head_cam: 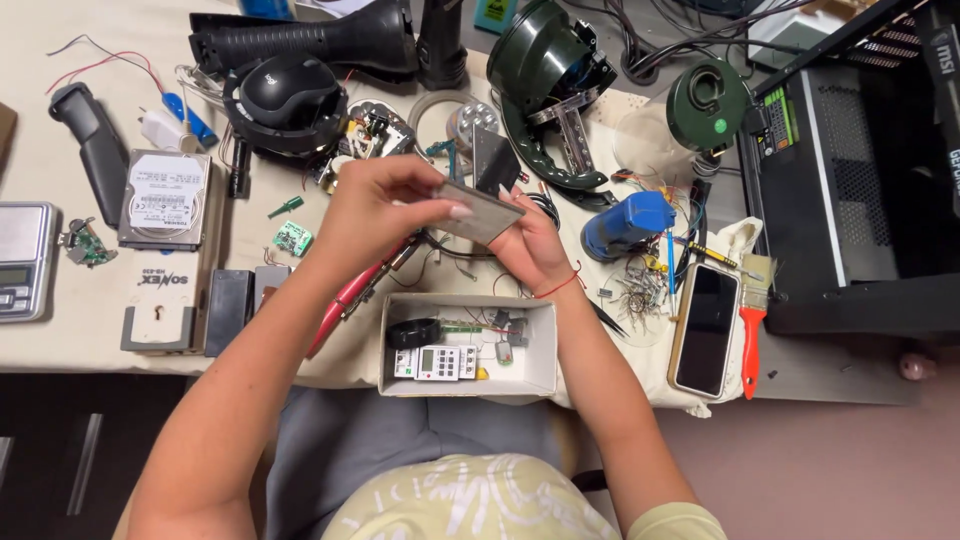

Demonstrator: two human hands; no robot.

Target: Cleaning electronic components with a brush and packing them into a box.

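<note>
Both hands meet above the middle of the cluttered table and hold one thin, flat grey metal plate (480, 212) between them. My left hand (380, 215) pinches its upper left edge with the fingertips. My right hand (535, 248), with a red thread around its wrist, supports the plate from below and the right. Directly beneath the hands lies a white cardboard box (545, 350) containing a small white timer with buttons, a black ring and small parts. Red-handled pliers (345, 300) lie just under my left forearm.
A hard drive (165, 200) and small scale (25, 255) lie left. Black and dark green lamp housings (540, 60), a blue motor (628, 222), a phone (706, 328) and an orange-handled brush (752, 320) sit behind and right. A black computer case (860, 170) stands at far right.
</note>
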